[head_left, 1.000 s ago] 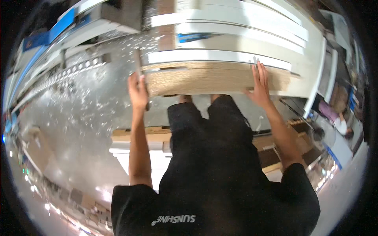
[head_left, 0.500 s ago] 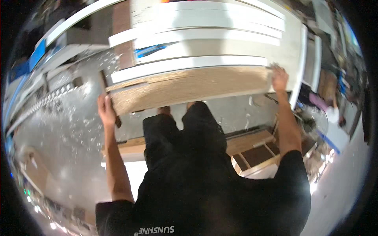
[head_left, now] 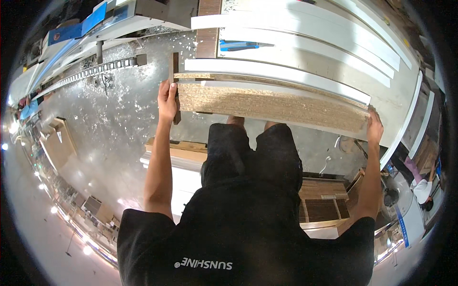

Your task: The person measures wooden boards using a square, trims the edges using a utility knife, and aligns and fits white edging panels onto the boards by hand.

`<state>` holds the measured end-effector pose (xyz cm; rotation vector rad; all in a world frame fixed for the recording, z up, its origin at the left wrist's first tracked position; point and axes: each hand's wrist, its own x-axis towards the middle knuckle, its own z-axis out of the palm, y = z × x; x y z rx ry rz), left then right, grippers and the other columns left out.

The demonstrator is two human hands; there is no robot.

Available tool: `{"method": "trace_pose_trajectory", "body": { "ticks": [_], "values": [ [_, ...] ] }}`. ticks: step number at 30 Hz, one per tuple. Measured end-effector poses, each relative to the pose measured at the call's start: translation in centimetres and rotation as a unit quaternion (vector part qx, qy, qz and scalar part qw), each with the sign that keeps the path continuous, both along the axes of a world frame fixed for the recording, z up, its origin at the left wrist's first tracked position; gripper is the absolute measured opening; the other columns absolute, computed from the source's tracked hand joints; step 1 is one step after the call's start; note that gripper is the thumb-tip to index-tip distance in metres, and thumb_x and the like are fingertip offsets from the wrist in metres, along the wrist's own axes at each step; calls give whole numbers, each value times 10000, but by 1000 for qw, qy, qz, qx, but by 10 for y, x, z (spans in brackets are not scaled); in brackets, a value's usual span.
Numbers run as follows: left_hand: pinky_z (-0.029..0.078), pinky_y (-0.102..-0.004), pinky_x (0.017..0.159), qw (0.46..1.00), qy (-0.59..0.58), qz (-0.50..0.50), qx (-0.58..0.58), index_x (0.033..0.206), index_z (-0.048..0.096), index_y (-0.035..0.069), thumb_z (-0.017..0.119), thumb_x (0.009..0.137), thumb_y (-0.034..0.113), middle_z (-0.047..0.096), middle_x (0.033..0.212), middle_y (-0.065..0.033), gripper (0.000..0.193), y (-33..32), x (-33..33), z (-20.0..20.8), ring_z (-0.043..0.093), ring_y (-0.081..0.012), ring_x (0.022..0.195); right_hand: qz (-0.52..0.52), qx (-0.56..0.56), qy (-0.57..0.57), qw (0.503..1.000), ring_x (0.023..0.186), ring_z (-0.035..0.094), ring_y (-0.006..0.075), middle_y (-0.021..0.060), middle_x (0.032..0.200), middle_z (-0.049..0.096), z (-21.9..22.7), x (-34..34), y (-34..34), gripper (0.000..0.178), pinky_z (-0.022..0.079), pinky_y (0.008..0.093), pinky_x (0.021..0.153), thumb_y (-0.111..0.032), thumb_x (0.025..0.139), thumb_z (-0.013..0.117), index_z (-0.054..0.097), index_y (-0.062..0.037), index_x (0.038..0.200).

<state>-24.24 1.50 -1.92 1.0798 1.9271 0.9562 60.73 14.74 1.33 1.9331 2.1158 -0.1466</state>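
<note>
A long chipboard panel with a raw speckled edge facing up lies across in front of me, its right end lower in the picture. My left hand is closed round its left end, thumb on top, beside a narrow dark brown strip. At the far right end my right hand grips the panel's corner with bent fingers; part of them is hidden behind the end. Just beyond it are a thinner chipboard edge and a white strip.
Beyond, white strips lie on a pale worktop with a blue utility knife. A brown plank borders it on the left. Below are my legs, grey floor with scattered scraps, and a wooden drawer-like box. Another person is far right.
My view has swung, so the panel and both hands appear further right. The panel's right end now sits lower than its left, where before it sat higher. Both hands stay at its ends.
</note>
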Motion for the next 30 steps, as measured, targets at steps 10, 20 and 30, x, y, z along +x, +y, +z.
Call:
{"method": "trace_pose_trajectory", "body": {
  "ticks": [10,20,30],
  "values": [
    [419,-356,1132,999,33,-8,-34,1399,656,-52,540,1183,323,623,1354,-128,448,-5,-9,11,585,-249,1250,48,11,157,986,1433,557,391,200,1504,592,35,-53,-3,541,435,443,1226,-229,1074,683,536,-62,1567],
    [453,-380,1101,1000,14,-3,17,1432,678,-19,546,1176,324,646,1298,-157,449,-4,-2,5,597,-268,1216,-441,80,497,743,1386,591,262,126,1490,646,-73,14,-31,693,414,402,1211,-431,1051,766,554,5,1547],
    [448,-367,1079,998,-9,7,68,1476,662,-10,596,1149,243,606,1176,-110,420,-6,-4,1,571,-239,1153,-455,108,484,740,1445,548,264,132,1524,635,-74,-73,-38,723,349,362,1257,-423,1056,749,540,35,1575]
  ]
}}
